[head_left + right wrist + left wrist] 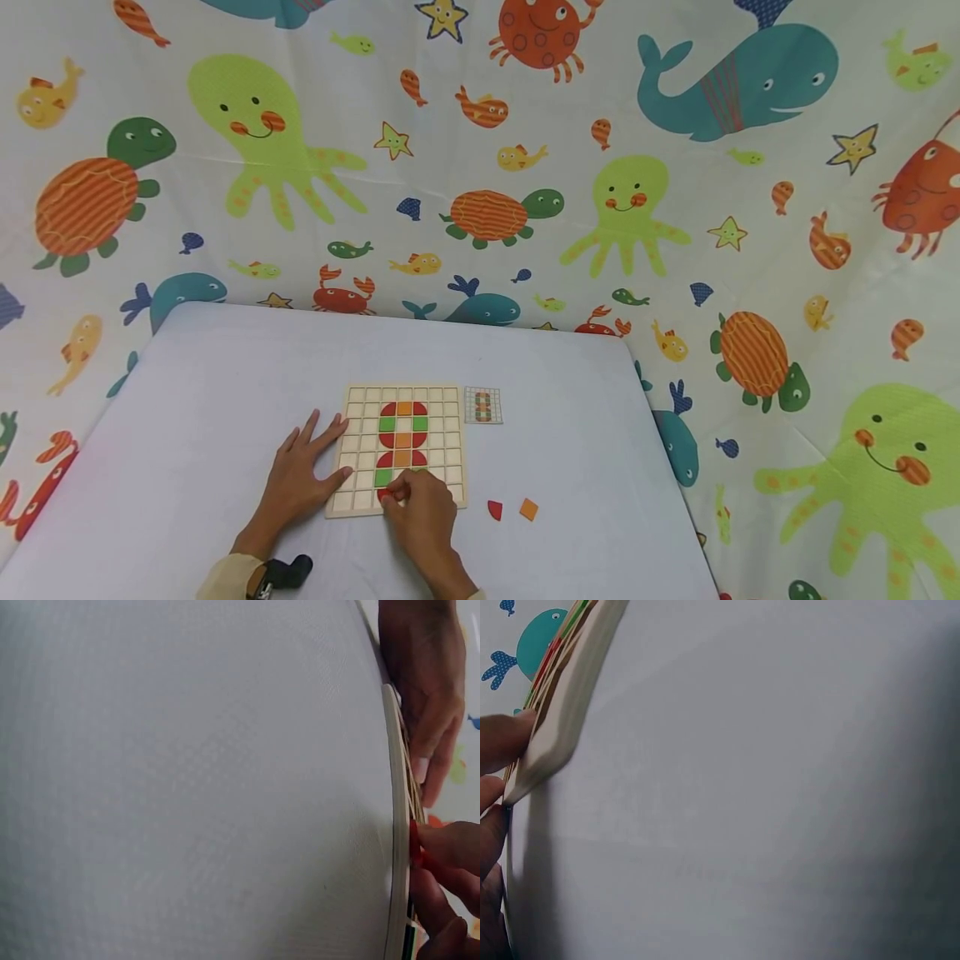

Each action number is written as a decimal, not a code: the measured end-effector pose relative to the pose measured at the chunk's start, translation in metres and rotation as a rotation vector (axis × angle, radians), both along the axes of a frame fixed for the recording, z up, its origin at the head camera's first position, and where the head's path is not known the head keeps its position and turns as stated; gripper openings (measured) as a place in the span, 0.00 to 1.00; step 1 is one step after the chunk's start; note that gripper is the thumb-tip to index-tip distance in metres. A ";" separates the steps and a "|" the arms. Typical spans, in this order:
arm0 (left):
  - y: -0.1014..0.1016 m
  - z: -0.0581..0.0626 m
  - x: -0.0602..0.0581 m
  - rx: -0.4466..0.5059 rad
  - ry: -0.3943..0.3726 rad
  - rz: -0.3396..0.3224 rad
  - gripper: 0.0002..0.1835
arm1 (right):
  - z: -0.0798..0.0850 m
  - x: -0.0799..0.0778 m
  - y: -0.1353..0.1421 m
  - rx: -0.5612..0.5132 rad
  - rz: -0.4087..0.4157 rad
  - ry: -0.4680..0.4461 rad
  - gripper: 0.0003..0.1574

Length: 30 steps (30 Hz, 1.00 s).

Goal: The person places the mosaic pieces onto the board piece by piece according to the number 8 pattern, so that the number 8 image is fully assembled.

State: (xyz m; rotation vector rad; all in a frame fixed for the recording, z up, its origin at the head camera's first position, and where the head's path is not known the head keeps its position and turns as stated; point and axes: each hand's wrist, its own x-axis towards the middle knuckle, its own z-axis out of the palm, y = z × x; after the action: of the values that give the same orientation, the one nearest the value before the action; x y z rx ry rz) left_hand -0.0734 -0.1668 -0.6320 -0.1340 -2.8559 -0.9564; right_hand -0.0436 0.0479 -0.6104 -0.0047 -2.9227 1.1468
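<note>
A wooden grid board (444, 417) lies on the white table, holding red quarter-circles, green squares and orange squares set in a figure-eight shape. My left hand (298, 475) rests at the board's left edge with spread fingers; its thumb lies on the rim. Over the board's lower middle, my right hand (426, 515) pinches a red quarter-circle tile (384, 495) at the lower left of the pattern. That red tile (414, 844) shows between thumb and fingers in the right wrist view. Tiles beneath the right hand are partly hidden.
A small pattern card (472, 417) with a matching coloured figure lies by the board's upper right side. Right of the board lie a loose red quarter-circle tile (495, 510) and an orange square tile (528, 509). A sea-animal printed cloth (420, 167) hangs behind the table.
</note>
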 end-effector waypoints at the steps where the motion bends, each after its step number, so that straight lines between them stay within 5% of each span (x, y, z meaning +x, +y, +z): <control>1: -0.001 0.000 0.000 -0.001 -0.002 0.000 0.44 | 0.000 0.000 0.000 0.007 0.005 0.010 0.09; 17: -0.001 -0.002 0.000 0.000 0.022 0.003 0.43 | -0.005 0.002 0.004 -0.052 0.020 0.069 0.10; 23: 0.000 -0.006 -0.001 -0.003 0.013 0.004 0.44 | 0.002 0.005 0.039 -0.169 -0.063 0.083 0.14; 30: 0.000 -0.003 0.000 0.003 0.002 0.001 0.44 | 0.004 0.008 0.096 -0.154 -0.220 0.102 0.18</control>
State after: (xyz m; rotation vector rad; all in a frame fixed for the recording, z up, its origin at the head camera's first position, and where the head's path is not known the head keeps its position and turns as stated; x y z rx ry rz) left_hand -0.0733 -0.1668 -0.6350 -0.1330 -2.8527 -0.9597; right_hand -0.0354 0.1438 -0.6069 -0.2524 -2.6579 1.2889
